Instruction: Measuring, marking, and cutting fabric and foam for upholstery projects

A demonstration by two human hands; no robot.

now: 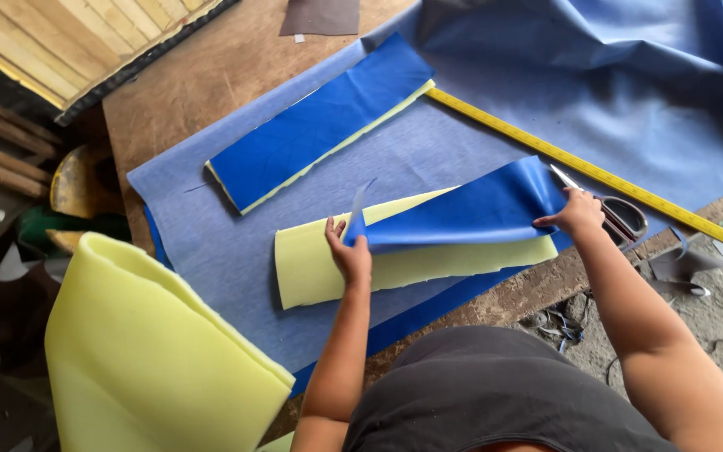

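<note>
**Blue strip held over foam piece**

My left hand [350,254] pinches the blue vinyl strip [462,209] at its left end; my right hand [581,213] grips its right end. The strip lies partly lifted over the yellow foam piece [320,264] on the wooden workbench [202,75].

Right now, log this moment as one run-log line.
left hand: pinches blue sheet corner | right hand: holds sheet's other end, beside scissors | sheet: lifted partly off yellow foam strip | worktable
</note>
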